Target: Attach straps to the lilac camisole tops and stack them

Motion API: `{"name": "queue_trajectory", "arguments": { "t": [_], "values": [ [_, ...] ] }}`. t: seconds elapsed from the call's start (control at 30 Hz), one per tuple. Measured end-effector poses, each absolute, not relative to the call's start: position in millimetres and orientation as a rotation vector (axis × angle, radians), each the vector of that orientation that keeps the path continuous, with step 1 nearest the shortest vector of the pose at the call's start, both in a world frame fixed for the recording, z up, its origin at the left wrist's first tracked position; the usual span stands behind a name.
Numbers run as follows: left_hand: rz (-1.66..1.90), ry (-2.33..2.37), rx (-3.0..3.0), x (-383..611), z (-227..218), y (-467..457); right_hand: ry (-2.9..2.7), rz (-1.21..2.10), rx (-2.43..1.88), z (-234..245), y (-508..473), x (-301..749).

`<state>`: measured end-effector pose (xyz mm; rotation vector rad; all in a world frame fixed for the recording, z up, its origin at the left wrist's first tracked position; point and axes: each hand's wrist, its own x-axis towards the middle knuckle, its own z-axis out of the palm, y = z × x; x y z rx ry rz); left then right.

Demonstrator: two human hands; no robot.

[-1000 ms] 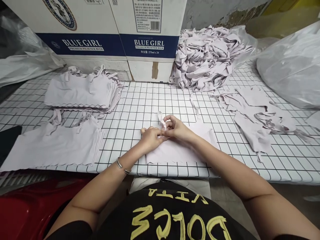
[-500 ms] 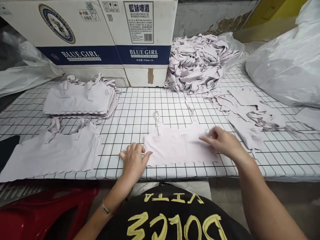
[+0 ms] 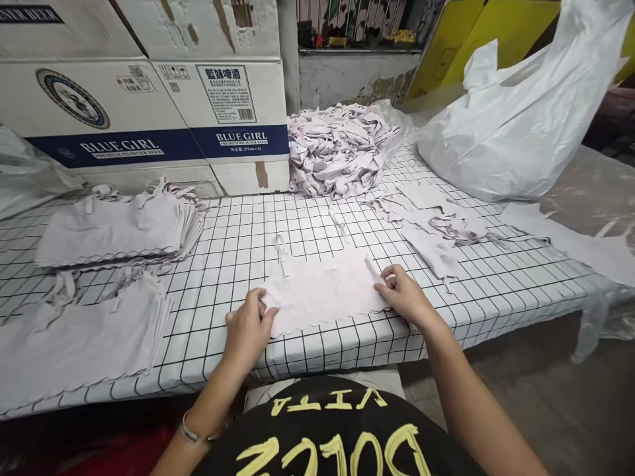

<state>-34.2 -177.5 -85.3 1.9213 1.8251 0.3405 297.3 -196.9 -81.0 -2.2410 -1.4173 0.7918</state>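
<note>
Small pale lilac stretch-knit camisole, flat, scalloped lower hem, thin strap looped at its top left; lies at the near edge of the desk, mid-span. Desk covered in white cloth with black grid lines.

Left hand pinching the camisole's left edge, fingers curled onto the fabric. Right hand gripping the right edge, fingertips bent over the cloth.

Toward the left edge: two flat stacks of like lilac garments, the nearer stack at the near left corner. At the far edge: white-and-navy cardboard cartons, beside them a tangled heap of lilac pieces. Loose crumpled lilac pieces right of centre. Glossy white plastic bag at the far right corner.
</note>
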Motion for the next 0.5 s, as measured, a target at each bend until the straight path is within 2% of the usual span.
{"name": "queue_trajectory", "arguments": {
  "t": [0.1,0.27,0.5],
  "values": [
    [0.398,1.826,1.987,-29,-88,-183,-1.4,0.799,-2.268,-81,-204,305],
    [0.305,1.871,2.088,-12,-93,-184,-1.479,0.723,-2.316,-82,-209,307],
    [0.545,1.801,2.045,-61,-84,-162,-1.648,0.767,-2.167,-83,-196,272]
  ]
}}
